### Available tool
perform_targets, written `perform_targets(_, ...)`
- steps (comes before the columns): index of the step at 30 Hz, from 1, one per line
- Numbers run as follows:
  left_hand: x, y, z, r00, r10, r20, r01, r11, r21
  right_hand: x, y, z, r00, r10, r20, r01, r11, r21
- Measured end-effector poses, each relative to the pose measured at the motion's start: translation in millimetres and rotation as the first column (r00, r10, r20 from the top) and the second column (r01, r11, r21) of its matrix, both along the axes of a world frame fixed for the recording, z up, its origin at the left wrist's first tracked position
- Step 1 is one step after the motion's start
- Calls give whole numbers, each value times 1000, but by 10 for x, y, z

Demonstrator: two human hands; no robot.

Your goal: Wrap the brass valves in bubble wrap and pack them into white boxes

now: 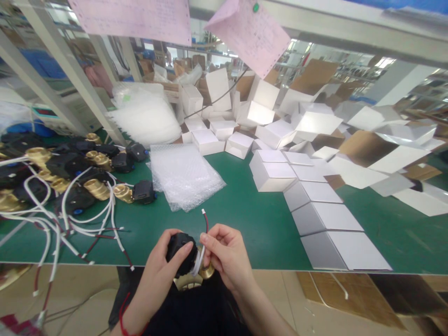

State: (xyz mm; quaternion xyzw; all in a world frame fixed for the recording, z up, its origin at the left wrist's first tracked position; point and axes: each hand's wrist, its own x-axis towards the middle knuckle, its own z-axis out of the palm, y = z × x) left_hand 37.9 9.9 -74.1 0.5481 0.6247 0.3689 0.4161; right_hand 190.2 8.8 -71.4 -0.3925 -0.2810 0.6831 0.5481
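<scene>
At the front edge of the green table, my left hand [167,259] is wrapped round the black housing of a motorized brass valve [181,254]. Part of its brass body shows below the housing. My right hand [226,254] pinches the white cable [199,261], which is looped beside the housing. The cable's free end, with red and black wires and a small white connector [203,212], sticks up past my right fingers. Both hands are closed. My right fingers hide part of the cable and brass.
More brass valves with black housings [73,200] and trailing white cables lie at left. Bubble wrap bags [185,172] lie ahead, beside a taller stack of bags [143,114]. Closed white boxes [339,217] line the right; open boxes [371,144] pile behind. Pink papers [252,35] hang overhead.
</scene>
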Motion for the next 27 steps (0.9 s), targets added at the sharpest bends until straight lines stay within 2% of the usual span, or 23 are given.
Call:
perform_targets(9,2,-2,13,1000,-26,0,26,1000,-2,5,3,26,1000,-3,-5,3,1000,3)
perform_targets(18,18,-22,60,996,-84,-14,83,996,-38,38,-20,-30,1000,10,-12,-9,1000,26)
perform_targets(21,23,-26,69,994,-107,-13,106,994,-41,73,-19,-46,998,50,-33,-48,998,49)
perform_targets(27,28,-48,95,991,-127,-36,126,992,-30,169,-2,-125,977,207,-54,-196,966,167)
